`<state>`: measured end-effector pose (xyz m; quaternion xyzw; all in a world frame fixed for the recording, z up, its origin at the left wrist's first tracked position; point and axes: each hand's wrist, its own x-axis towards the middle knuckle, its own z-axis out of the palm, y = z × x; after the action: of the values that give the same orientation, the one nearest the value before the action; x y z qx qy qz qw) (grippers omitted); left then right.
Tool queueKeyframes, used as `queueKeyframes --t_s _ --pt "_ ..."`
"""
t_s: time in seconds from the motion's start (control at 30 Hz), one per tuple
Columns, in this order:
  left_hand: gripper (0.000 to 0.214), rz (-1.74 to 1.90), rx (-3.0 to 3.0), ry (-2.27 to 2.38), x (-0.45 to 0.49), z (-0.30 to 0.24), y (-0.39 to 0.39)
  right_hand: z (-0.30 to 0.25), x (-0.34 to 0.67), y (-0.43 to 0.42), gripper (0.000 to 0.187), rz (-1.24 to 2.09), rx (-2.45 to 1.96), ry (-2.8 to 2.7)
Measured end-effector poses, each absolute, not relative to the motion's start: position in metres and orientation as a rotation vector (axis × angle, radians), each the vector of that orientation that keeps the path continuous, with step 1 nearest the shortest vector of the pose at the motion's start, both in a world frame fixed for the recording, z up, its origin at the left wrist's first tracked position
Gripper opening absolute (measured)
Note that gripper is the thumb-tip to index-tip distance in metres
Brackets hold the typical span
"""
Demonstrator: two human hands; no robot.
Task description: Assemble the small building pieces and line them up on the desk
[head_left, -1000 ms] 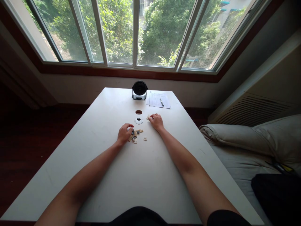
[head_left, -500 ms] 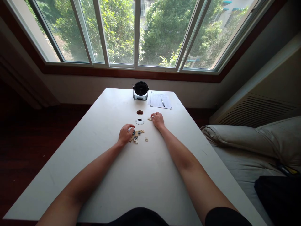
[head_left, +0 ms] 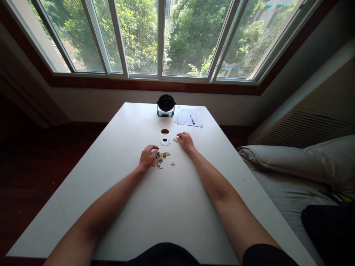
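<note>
- The small tan and dark-grey plastic building bricks (head_left: 160, 160) lie in a loose heap on the table. The left hand's curled fingers hide part of the heap, and the pieces are too small to count or to make out singly.
- The left hand (head_left: 148, 157) is cupped over the heap's near-left side, its fingertips on or just above the pieces. Whether it grips one cannot be told.
- The right hand (head_left: 185, 142) lies palm down, up the table from the heap, with its fingertips at a flat tan plastic plate (head_left: 175, 139). They seem to touch it, but no firm pinch can be made out.
- A single tan brick (head_left: 172, 162) lies apart, just right of the heap.
- A white ring grommet with a black centre (head_left: 164, 142) sits in the tabletop near the flat plate, and a round brown hole (head_left: 165, 131) lies just beyond it.
- At the far edge of the white table (head_left: 116, 166) stand a round black desk fan in a silver frame (head_left: 165, 105) and a printed paper sheet (head_left: 188, 116) with a black-and-silver pen (head_left: 192, 119) on it.
- To the right, a grey pillow (head_left: 280, 159) and a black cloth (head_left: 327, 232) lie on a bed, the cloth cut off by the frame's edge.
</note>
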<state>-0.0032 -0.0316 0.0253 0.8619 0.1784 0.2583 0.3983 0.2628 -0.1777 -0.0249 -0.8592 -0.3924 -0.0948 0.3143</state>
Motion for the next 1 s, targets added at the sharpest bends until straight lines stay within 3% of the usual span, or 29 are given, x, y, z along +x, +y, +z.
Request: queueKeyframes --t_s 0.43,1.0 --pt "0.025 0.616 2.161 0.475 0.0 0.016 -0.016 -0.023 0.259 -0.18 0.008 -0.263 -2.309 -0.958" --pt "0.025 0.596 2.174 0.484 0.0 0.016 -0.017 -0.019 0.245 -0.184 0.03 -0.278 -2.27 -1.13"
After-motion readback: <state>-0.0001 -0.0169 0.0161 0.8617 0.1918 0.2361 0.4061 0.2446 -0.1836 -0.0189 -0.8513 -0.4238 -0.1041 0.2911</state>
